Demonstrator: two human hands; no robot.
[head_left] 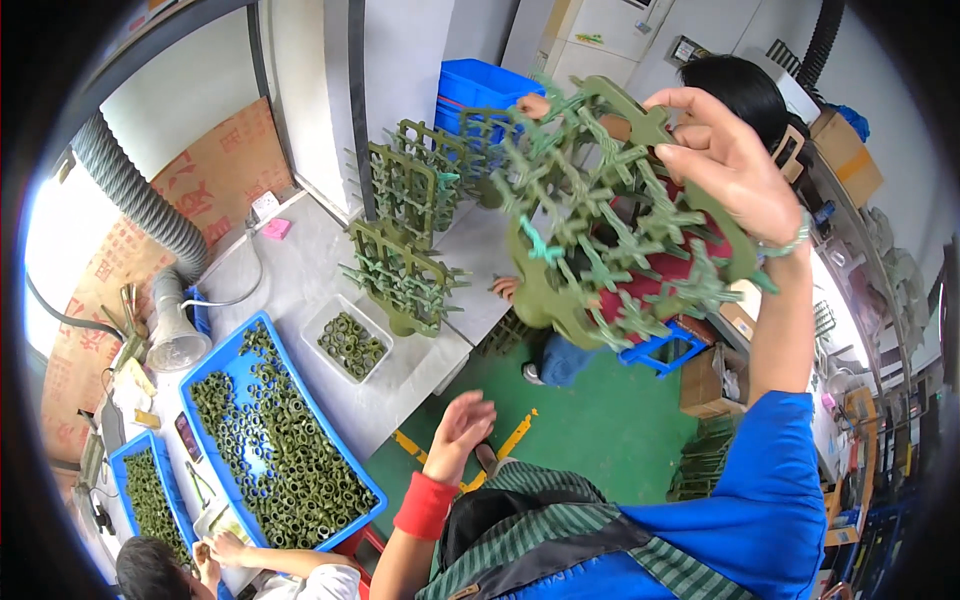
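My right hand [735, 165] is raised and closed round the top bar of a dull green rack [540, 290] set with rows of pronged, branching hooks. The rack hangs tilted in front of me, large in view, and hides part of a person behind it. My left hand [465, 420], above a red wristband, is held low over the floor, its fingers apart and slightly bent, with nothing in it. More green pronged racks [405, 285] stand upright on the grey table [420, 375], left of the held one.
A blue tray [262, 335] of small dark green rings and a clear box [315, 335] of such rings sit on the table. Nearby are a smaller blue tray [120, 470], a lamp [178, 335], blue bins [490, 80], a blue stool [668, 350] and a co-worker's hands [215, 555].
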